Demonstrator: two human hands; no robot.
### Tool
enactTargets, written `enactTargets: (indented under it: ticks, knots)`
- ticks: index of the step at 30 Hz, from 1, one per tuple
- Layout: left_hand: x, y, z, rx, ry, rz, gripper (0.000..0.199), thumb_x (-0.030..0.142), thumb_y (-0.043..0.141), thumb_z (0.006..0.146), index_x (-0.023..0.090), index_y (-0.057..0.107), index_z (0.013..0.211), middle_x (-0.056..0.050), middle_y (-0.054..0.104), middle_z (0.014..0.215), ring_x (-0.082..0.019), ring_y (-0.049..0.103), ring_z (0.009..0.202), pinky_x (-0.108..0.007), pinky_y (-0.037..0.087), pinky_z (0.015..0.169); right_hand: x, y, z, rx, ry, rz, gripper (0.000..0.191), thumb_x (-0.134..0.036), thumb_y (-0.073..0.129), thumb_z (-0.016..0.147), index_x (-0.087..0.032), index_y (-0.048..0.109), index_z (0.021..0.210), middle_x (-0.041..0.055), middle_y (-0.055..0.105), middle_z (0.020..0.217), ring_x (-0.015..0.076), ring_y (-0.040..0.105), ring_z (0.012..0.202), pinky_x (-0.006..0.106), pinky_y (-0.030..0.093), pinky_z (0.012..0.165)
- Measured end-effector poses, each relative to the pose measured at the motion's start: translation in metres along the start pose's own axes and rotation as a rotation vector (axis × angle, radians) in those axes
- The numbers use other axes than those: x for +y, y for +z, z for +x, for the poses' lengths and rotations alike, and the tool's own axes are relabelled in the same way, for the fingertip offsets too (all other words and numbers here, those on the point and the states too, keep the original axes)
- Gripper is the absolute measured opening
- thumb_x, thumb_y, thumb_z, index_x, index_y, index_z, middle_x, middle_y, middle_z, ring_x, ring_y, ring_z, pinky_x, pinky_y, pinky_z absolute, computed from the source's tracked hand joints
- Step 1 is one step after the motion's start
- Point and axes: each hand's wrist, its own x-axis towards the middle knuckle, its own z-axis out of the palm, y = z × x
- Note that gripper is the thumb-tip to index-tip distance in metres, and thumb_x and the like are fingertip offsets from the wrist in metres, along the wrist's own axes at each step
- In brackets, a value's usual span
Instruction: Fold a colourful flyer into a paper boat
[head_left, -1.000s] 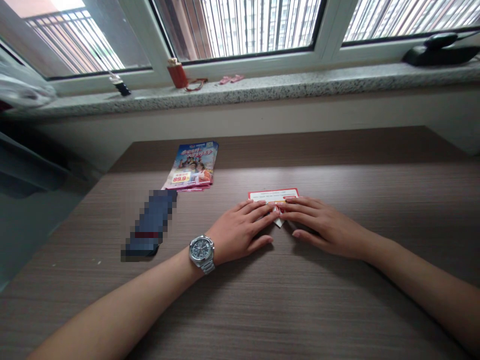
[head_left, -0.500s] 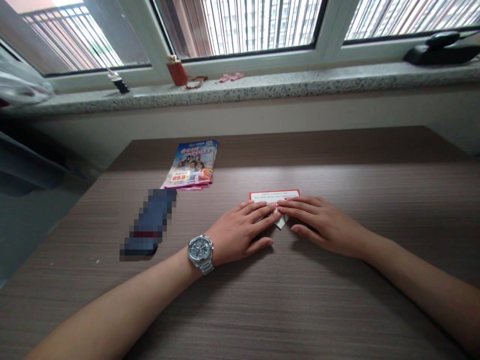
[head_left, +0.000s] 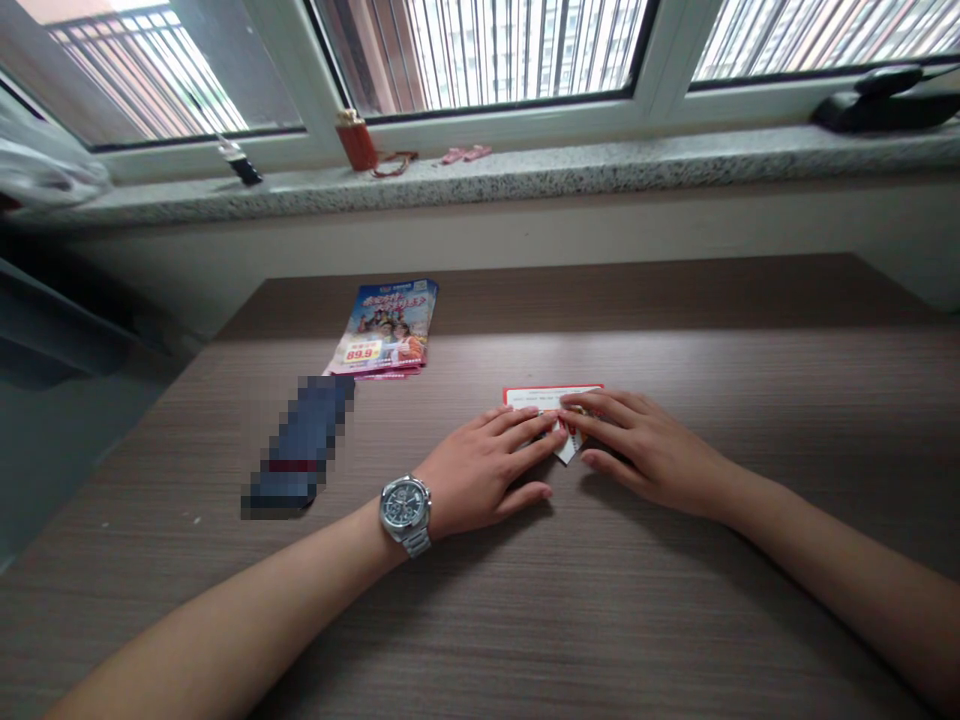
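A folded white paper with a red border [head_left: 553,398] lies flat on the wood-grain desk [head_left: 600,610], and a pointed flap [head_left: 568,447] sticks out below it. My left hand [head_left: 487,472], with a steel wristwatch [head_left: 405,510] on its wrist, presses its fingertips on the paper from the left. From the right, my right hand [head_left: 645,450] rests its fingers on the same paper. The fingertips of both hands nearly meet, hiding the paper's middle.
Left of the hands lie a stack of glossy leaflets [head_left: 382,330] and a pixelated dark blue object [head_left: 300,445]. A granite windowsill [head_left: 525,170] beyond the desk holds a small red cylinder [head_left: 356,143] and a dark object [head_left: 885,112].
The paper has shifted slightly to the right under my fingers, and my left hand has moved with it. The view has also tilted a little.
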Motion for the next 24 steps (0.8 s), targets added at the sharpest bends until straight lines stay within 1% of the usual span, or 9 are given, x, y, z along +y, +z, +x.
enactTargets:
  ticks: [5, 11, 17, 21, 24]
  knots:
    - [-0.0001, -0.0006, 0.0003, -0.018, -0.006, -0.006, 0.06, 0.053, 0.042, 0.101, 0.024, 0.035, 0.153, -0.008, 0.04, 0.157, -0.027, 0.037, 0.145, -0.044, 0.03, 0.121, 0.0016, -0.0001, 0.0006, -0.005, -0.002, 0.007, 0.049, -0.034, 0.05, 0.1, -0.026, 0.047, 0.148, 0.0104, 0.053, 0.149, 0.0313, 0.047, 0.136, 0.055, 0.042, 0.11]
    - [-0.0003, -0.0008, 0.0003, -0.011, 0.0, -0.016, 0.059, 0.051, 0.043, 0.101, 0.023, 0.036, 0.153, -0.009, 0.04, 0.157, -0.027, 0.037, 0.145, -0.044, 0.03, 0.121, 0.0033, 0.0003, 0.0012, -0.017, -0.016, -0.002, 0.047, -0.034, 0.049, 0.1, -0.027, 0.049, 0.146, 0.0099, 0.054, 0.148, 0.0312, 0.047, 0.136, 0.055, 0.042, 0.11]
    - [-0.001, -0.0012, -0.0002, -0.02, -0.008, -0.015, 0.059, 0.051, 0.042, 0.102, 0.023, 0.035, 0.153, -0.008, 0.039, 0.158, -0.027, 0.036, 0.145, -0.044, 0.03, 0.122, 0.0018, -0.0004, 0.0019, 0.006, -0.019, -0.012, 0.044, -0.033, 0.051, 0.099, -0.026, 0.054, 0.143, 0.01, 0.055, 0.147, 0.0311, 0.049, 0.134, 0.055, 0.042, 0.11]
    - [-0.0016, -0.0005, -0.0002, -0.021, -0.009, -0.013, 0.058, 0.05, 0.043, 0.102, 0.024, 0.036, 0.153, -0.008, 0.039, 0.157, -0.027, 0.036, 0.145, -0.045, 0.031, 0.121, -0.0006, -0.0008, 0.0026, 0.014, -0.012, -0.001, 0.046, -0.034, 0.052, 0.099, -0.027, 0.052, 0.145, 0.0102, 0.056, 0.146, 0.0311, 0.05, 0.134, 0.055, 0.043, 0.109]
    - [-0.002, -0.0006, -0.0001, -0.034, -0.005, -0.008, 0.058, 0.051, 0.041, 0.102, 0.023, 0.037, 0.153, -0.008, 0.039, 0.158, -0.027, 0.036, 0.146, -0.044, 0.03, 0.122, -0.0014, -0.0009, 0.0029, -0.009, 0.006, -0.006, 0.048, -0.036, 0.05, 0.1, -0.026, 0.048, 0.147, 0.0101, 0.054, 0.148, 0.0309, 0.049, 0.134, 0.054, 0.043, 0.109]
